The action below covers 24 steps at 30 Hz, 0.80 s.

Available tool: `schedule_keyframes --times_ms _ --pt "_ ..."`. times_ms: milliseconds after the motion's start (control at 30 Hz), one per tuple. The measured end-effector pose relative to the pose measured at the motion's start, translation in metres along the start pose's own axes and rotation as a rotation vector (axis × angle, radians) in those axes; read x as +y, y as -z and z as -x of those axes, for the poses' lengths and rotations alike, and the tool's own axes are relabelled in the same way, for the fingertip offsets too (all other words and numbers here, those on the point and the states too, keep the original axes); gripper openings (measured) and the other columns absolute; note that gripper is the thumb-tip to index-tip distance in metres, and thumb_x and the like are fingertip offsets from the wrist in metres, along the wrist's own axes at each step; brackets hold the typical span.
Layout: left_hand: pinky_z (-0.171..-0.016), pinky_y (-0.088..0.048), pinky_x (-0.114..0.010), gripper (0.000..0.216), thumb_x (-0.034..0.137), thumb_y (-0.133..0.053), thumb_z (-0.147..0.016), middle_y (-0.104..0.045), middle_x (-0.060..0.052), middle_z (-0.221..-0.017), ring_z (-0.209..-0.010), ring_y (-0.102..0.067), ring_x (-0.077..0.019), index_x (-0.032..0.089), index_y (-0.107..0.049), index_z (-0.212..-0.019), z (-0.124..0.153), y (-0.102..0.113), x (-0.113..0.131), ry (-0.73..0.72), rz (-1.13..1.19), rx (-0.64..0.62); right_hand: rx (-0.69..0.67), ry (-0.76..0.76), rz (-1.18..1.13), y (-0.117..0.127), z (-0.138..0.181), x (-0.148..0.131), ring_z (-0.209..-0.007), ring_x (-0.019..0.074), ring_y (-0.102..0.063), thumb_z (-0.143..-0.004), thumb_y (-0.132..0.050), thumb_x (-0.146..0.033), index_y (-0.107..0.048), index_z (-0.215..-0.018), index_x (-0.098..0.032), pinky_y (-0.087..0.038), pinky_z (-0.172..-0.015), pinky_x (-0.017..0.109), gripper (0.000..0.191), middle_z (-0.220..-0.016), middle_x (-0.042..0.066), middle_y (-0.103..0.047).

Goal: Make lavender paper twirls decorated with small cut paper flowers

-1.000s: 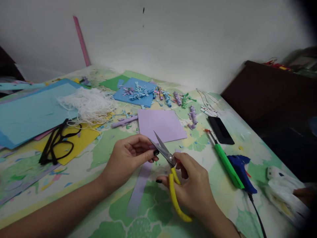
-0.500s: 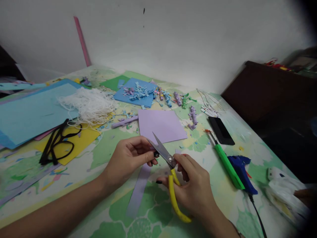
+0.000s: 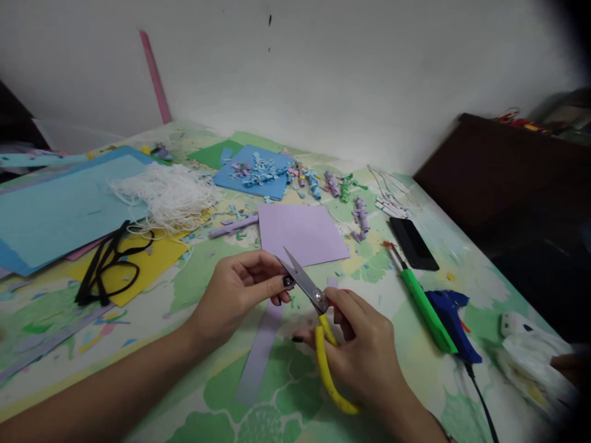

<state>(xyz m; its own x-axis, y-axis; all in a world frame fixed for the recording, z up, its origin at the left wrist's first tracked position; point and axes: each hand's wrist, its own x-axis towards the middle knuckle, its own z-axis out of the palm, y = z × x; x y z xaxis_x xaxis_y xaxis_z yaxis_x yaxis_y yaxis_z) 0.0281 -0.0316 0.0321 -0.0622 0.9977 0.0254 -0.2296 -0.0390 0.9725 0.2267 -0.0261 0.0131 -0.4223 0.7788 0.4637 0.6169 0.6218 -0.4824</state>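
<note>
My right hand (image 3: 369, 347) is closed around a pair of scissors (image 3: 329, 378) with yellow handles. Their metal blades are slightly parted and point up and to the left. My left hand (image 3: 240, 292) is pinched beside the blades, thumb and fingertips close to the metal. What lies between those fingers, if anything, is too small or hidden to make out. Below the hands a purple paper strip (image 3: 259, 363) runs along the tablecloth, partly covered by my left fingers. Just beyond the blade tips lies a square purple sheet (image 3: 305, 231).
White yarn (image 3: 166, 194), black glasses (image 3: 111, 271) and light blue sheets (image 3: 69, 209) occupy the left. Paper scraps top a blue stack (image 3: 252, 178) at the back. On the right are a phone (image 3: 413, 243), a green-handled tool (image 3: 427, 311) and a blue glue gun (image 3: 457, 326).
Hardly anything differs. My left fingertips have shifted very slightly beside the blades, and the whole view has moved a touch. The scissors stay in my right hand.
</note>
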Motion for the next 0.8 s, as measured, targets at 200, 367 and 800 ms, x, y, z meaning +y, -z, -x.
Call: schedule_keyframes --times_ms 200,367,800 --pt "-0.048 -0.051 -0.015 0.007 0.014 -0.073 -0.071 -0.069 0.001 -0.059 -0.052 -0.065 -0.0109 0.014 -0.066 -0.073 -0.0017 0.0022 -0.0024 -0.015 0.016 0.038 -0.004 0.005 0.008 -0.0003 0.0001 0.0011 -0.063 0.0165 -0.053 -0.076 -0.069 -0.032 -0.061 -0.095 -0.017 -0.039 -0.049 0.025 0.026 -0.074 0.004 -0.058" --pt "-0.047 -0.05 -0.015 0.008 0.014 -0.074 -0.07 -0.068 0.001 -0.059 -0.051 -0.065 -0.0105 0.014 -0.067 -0.073 -0.0027 0.0035 -0.003 -0.028 0.024 0.048 0.003 0.006 0.007 -0.0009 0.0001 0.0011 -0.06 0.0152 -0.052 -0.076 -0.068 -0.033 -0.061 -0.096 -0.017 -0.04 -0.048 0.024 0.026 -0.074 0.004 -0.06" --pt "-0.049 -0.051 -0.018 0.011 0.016 -0.076 -0.069 -0.068 0.0 -0.062 -0.053 -0.065 -0.0121 0.014 -0.067 -0.074 -0.0044 0.0046 -0.0012 -0.015 0.014 0.092 -0.023 -0.024 0.001 0.0 0.0003 -0.0007 -0.054 0.0129 -0.049 -0.077 -0.069 -0.037 -0.064 -0.095 -0.017 -0.036 -0.044 0.022 0.028 -0.07 0.003 -0.059"
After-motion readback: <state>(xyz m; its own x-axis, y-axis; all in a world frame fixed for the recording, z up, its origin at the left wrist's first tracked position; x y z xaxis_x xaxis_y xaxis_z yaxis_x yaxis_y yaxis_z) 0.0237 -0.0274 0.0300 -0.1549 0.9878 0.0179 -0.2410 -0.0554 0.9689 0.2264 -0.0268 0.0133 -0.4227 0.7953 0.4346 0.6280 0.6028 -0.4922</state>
